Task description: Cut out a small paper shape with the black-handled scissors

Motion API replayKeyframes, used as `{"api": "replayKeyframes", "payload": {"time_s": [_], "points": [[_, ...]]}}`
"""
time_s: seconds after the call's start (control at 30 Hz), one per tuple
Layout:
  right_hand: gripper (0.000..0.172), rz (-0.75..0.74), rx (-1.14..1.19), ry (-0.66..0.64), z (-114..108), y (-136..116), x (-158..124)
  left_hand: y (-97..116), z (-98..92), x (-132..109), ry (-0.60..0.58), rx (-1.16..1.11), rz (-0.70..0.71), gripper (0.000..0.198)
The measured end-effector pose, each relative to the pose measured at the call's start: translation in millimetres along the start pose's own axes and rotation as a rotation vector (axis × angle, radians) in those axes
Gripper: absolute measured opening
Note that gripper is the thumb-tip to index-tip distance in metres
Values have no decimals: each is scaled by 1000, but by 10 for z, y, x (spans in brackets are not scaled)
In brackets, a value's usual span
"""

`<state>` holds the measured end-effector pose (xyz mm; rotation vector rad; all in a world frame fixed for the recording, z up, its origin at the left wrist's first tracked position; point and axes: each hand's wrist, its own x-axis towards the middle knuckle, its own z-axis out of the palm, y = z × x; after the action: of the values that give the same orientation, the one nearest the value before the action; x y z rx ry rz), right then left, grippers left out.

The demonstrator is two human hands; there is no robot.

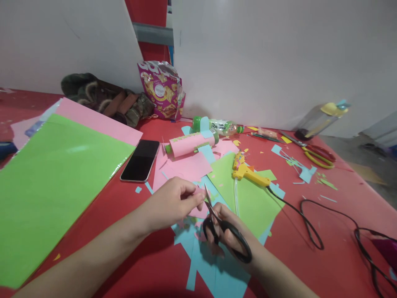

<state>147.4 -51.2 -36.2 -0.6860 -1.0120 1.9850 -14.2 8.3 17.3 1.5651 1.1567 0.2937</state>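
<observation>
My left hand is closed in a pinch on a piece of pink paper, just left of the scissor tips. The fingers of my right hand are wrapped round black-handled scissors, whose blades point up and slightly left and look a little apart. Whether the blades touch the paper I cannot tell. Beneath both hands lie blue paper pieces and small pink scraps. Beyond them are more pink sheets and a bottle wrapped in pink paper. A green sheet lies to the right.
A yellow glue gun rests on the green sheet, its black cord trailing right. A phone and large green sheets are at left. Behind stand a snack bag and a green-capped bottle. Larger scissors lie far right.
</observation>
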Motion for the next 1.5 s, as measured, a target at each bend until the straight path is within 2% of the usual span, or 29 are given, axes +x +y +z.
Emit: {"api": "replayKeyframes", "payload": {"time_s": [0.9, 1.5], "points": [[43, -9, 34, -15, -59, 77, 0, -51, 34, 34, 59, 128, 60, 31], [42, -6, 44, 15, -84, 131, 5, -69, 50, 38, 56, 47, 46, 30]]}}
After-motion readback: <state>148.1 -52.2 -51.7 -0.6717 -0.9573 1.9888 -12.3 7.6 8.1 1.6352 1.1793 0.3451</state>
